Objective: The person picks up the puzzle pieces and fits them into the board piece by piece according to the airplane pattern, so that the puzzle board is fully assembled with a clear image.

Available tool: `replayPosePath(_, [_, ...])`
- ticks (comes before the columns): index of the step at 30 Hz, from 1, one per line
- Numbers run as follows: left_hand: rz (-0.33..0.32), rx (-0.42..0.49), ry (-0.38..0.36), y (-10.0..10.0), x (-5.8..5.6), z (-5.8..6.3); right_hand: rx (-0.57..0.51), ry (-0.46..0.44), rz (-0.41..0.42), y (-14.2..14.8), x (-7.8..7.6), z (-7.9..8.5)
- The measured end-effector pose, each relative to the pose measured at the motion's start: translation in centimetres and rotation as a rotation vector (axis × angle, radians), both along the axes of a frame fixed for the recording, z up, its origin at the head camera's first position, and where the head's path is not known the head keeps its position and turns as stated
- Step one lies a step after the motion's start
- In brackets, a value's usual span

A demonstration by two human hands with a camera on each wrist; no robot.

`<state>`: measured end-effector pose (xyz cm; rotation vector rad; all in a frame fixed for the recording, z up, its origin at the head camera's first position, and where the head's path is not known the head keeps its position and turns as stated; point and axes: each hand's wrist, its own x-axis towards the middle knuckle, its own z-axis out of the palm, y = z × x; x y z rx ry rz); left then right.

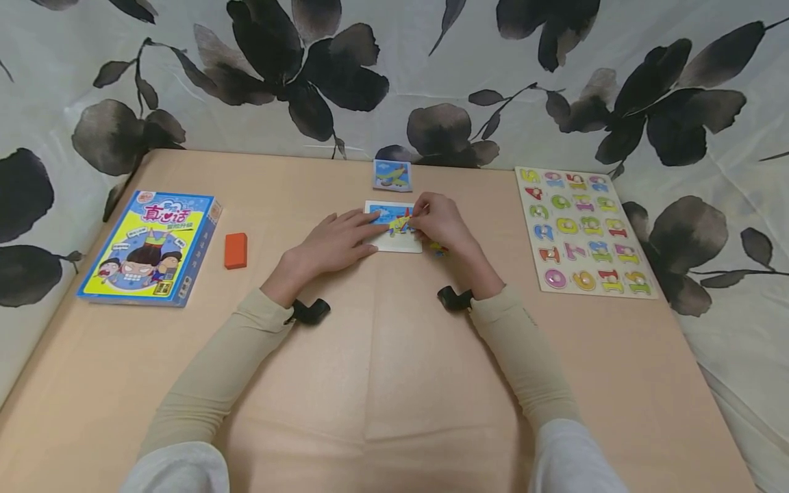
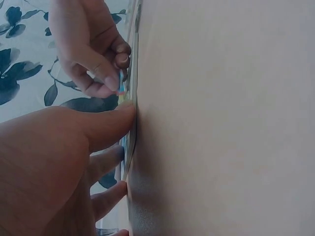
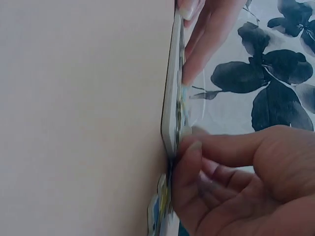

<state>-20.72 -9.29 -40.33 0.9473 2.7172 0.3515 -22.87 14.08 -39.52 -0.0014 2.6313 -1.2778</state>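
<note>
A small jigsaw puzzle board (image 1: 394,245) with a white border and a blue and yellow picture lies on the table between both hands. My left hand (image 1: 335,241) rests on its left side, fingers extended, with the thumb at the near edge. At the board's right side, my right hand (image 1: 440,222) pinches a small puzzle piece (image 2: 121,82) between thumb and forefinger, close over the picture. Most of that piece is hidden by the fingers. Loose puzzle pieces (image 3: 156,211) lie beside the board, partly under the right hand.
Behind the board is a small picture puzzle (image 1: 392,176). To the left are a blue and yellow game box (image 1: 151,248) and an orange block (image 1: 235,250). A letter board (image 1: 585,233) lies at the right. Floral cloth (image 1: 431,75) hangs along the table's far edge.
</note>
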Motion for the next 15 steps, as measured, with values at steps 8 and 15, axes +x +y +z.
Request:
replayPosePath(8, [-0.007, 0.005, 0.001, -0.13, 0.11, 0.2, 0.108, -0.019, -0.005, -0.6, -0.04, 0.12])
replayPosePath(15, [-0.01, 0.003, -0.004, -0.06, 0.16, 0.32, 0.117, -0.024, 0.005, -0.35, -0.05, 0.19])
